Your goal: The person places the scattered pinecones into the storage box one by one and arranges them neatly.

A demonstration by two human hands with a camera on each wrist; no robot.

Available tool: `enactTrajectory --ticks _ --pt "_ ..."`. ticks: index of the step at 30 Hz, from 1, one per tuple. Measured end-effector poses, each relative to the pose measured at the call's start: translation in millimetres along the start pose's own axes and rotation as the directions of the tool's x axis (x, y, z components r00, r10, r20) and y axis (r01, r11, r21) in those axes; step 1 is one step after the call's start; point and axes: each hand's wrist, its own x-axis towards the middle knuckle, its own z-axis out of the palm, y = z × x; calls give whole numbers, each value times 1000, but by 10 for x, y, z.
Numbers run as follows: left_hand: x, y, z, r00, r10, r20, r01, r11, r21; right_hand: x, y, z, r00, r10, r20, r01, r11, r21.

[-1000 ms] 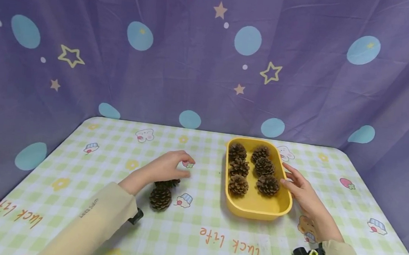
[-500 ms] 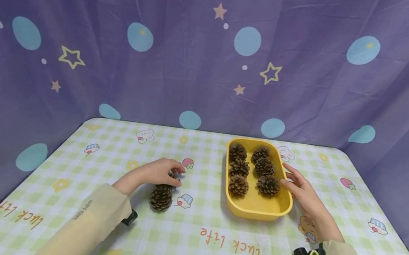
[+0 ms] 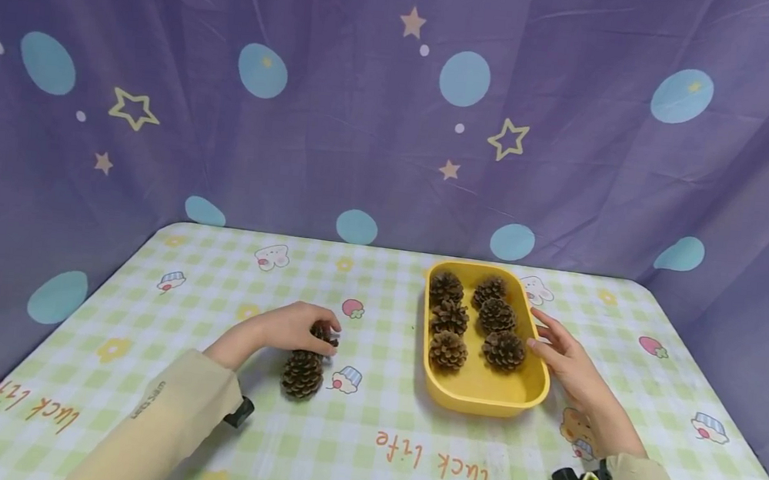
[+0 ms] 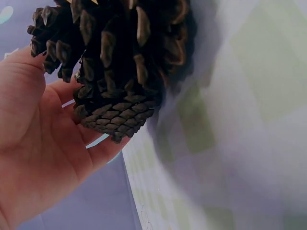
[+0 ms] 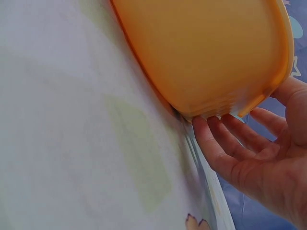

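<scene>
My left hand (image 3: 293, 325) curls its thumb and fingers round a brown pine cone (image 3: 323, 334) on the left half of the table. A second pine cone (image 3: 302, 376) lies right beside it, nearer the front edge. In the left wrist view the gripped cone (image 4: 117, 115) shows its scaly base against the fingers, close to the cloth. My right hand (image 3: 570, 362) is at the right side of a yellow plastic bin (image 3: 480, 405). Its thumb lies over the rim, and its fingertips (image 5: 199, 122) touch the outer wall in the right wrist view.
Several pine cones (image 3: 447, 350) sit in two rows inside the bin, with bare floor toward its front end. A green checked tablecloth (image 3: 308, 457) covers the table. Behind it hangs a purple curtain (image 3: 365, 153) with stars and dots.
My left hand has drawn back toward the left and closed its thumb and fingers round the farther pine cone. The right hand and bin have stayed in place.
</scene>
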Motion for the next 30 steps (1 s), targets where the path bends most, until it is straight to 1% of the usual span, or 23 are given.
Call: enactTrajectory --ticks 6,9,14,19,25,30 --pt "-21 -15 -8 1000 16 4 -16 999 33 3 28 3 1000 -10 -2 10 1000 6" --pt "-20 -16 -9 1000 15 16 -16 999 36 5 39 6 1000 -10 -4 10 1000 10" --pt "12 3 -4 1000 12 11 -12 1000 29 -3 34 4 1000 -8 -7 8 1000 5" --pt "40 27 -11 999 35 -29 -35 999 11 -12 28 3 1000 -7 -5 7 1000 6" --pt "49 51 -28 996 32 -83 -35 999 -36 0 24 5 1000 -9 7 9 1000 18" --pt "72 104 -56 990 43 -133 -49 998 -48 1 18 -1 1000 -14 10 14 1000 25"
